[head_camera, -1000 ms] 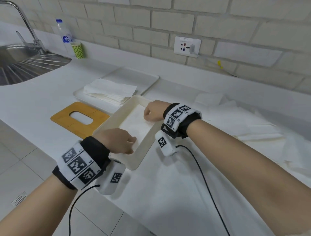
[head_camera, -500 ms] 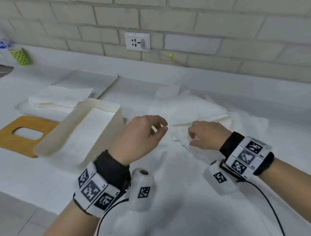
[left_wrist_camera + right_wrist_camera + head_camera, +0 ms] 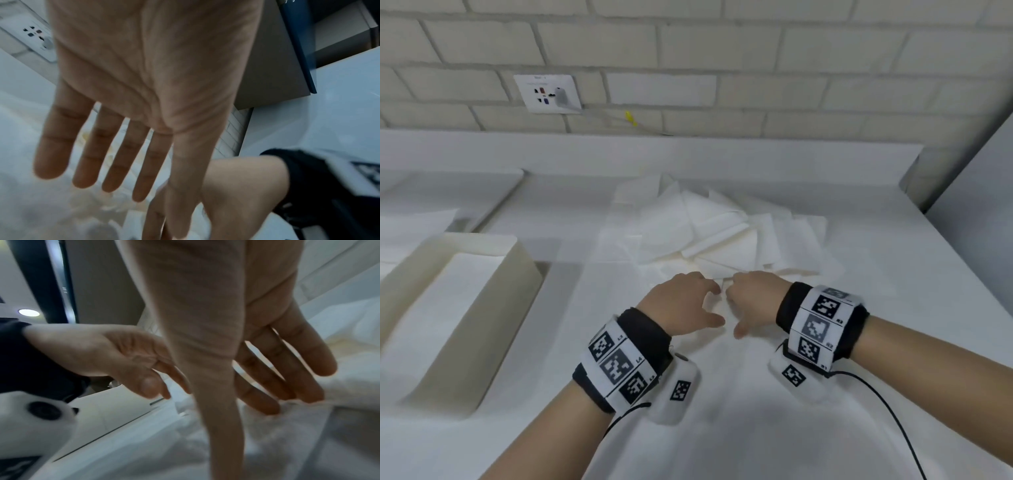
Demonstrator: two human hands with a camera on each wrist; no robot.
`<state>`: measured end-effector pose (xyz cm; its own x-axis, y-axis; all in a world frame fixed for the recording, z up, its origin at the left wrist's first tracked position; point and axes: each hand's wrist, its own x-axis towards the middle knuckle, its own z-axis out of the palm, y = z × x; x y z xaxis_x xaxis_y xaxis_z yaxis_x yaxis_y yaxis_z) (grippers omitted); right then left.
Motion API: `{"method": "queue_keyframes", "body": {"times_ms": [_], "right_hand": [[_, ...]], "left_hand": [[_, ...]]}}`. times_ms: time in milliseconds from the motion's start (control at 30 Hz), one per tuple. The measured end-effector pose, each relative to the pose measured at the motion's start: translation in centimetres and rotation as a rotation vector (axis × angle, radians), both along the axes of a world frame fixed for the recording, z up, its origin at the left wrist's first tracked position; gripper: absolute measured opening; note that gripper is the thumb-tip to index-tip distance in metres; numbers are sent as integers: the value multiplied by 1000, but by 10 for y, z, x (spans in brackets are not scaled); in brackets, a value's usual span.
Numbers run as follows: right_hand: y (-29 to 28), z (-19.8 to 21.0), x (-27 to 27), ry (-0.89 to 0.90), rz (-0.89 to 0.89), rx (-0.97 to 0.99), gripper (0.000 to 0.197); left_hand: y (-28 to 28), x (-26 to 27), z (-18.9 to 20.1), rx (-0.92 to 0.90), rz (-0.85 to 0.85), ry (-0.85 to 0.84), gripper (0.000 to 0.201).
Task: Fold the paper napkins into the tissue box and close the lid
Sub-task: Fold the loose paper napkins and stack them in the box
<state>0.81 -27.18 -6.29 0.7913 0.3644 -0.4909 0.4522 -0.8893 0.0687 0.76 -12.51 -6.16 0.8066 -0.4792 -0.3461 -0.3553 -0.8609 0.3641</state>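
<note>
Your napkins [image 3: 709, 226] were plain white on a white table [image 3: 756, 428]. The tissue box [image 3: 493, 308] was cream, with white paper inside. Your wrist bands [image 3: 619, 363] were black with white panels of black square codes. The wall [image 3: 722, 51] was beige brick with pale joints.

Blurred hands, cropped box

The box [image 3: 493, 308] runs off the left edge; both wrist views smear the fingertips [image 3: 49, 168] over the napkins [image 3: 715, 233].

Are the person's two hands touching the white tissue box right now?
Apart. The head view shows the left hand and right hand over the loose napkins, with bare counter between them and the tissue box.
</note>
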Motion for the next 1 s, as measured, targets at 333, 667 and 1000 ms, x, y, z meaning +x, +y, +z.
{"method": "queue_keyframes", "body": {"times_ms": [333, 667, 1000], "right_hand": [[9, 9, 4, -106, 126, -124, 26], [-5, 55, 10, -287, -149, 398, 7], [-3, 60, 19, -229, -419, 1124, 19]], "left_hand": [[1, 14, -17, 67, -62, 56, 69], [7, 23, -9, -362, 83, -106, 20], [42, 27, 20, -1180, 474, 38, 18]]}}
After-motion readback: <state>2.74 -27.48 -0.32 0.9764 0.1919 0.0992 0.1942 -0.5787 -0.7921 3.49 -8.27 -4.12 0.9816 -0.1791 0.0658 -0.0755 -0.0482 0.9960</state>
